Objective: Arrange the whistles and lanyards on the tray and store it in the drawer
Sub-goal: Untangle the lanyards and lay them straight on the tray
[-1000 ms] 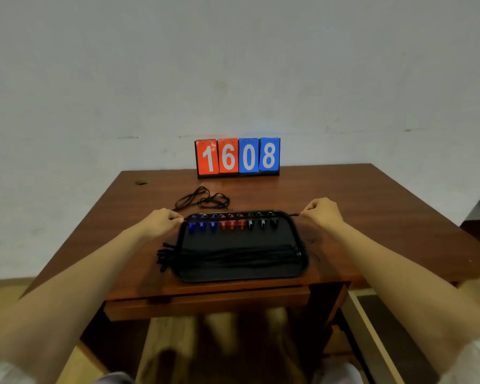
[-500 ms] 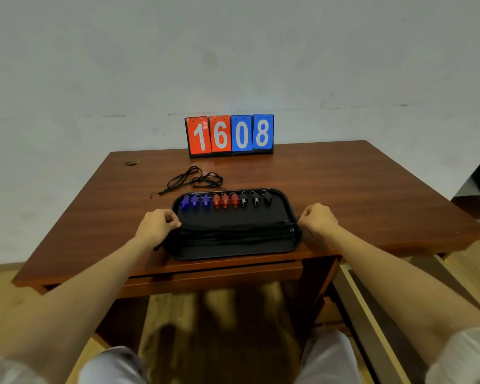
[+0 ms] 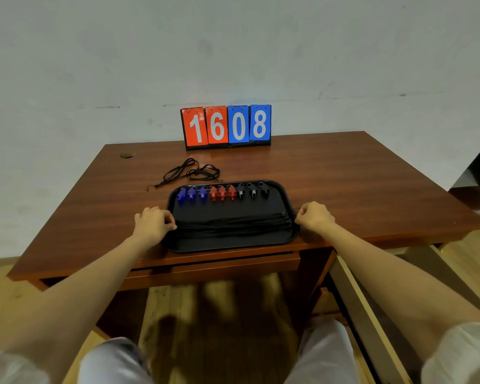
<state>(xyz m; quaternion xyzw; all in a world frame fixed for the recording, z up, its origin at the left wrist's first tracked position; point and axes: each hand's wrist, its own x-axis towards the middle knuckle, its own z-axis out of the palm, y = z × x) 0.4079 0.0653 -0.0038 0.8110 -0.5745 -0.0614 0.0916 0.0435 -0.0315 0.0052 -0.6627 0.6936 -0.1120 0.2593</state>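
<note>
A black tray (image 3: 278, 185) lies near the table's front edge. Along its back stand three blue whistles (image 3: 191, 194), three red whistles (image 3: 221, 193) and three black whistles (image 3: 252, 191) in a row. Several black lanyards (image 3: 233, 225) are stretched straight across the tray's front half. My left hand (image 3: 153, 224) is at the tray's left edge with curled fingers pinching the left end of a lanyard. My right hand (image 3: 315, 216) pinches the right end at the tray's right edge. Another loose lanyard (image 3: 191, 173) lies tangled on the table behind the tray.
A flip scoreboard (image 3: 227, 126) reading 1608 stands at the table's back edge by the wall. A drawer front (image 3: 211, 268) sits under the tabletop below the tray. A wooden frame (image 3: 360, 303) runs along the floor at the right. My knees are under the table.
Both hands came from the tray's back, by the whistles, toward its front half, bringing a stretched lanyard down onto the other lanyards. The view shifted back slightly.
</note>
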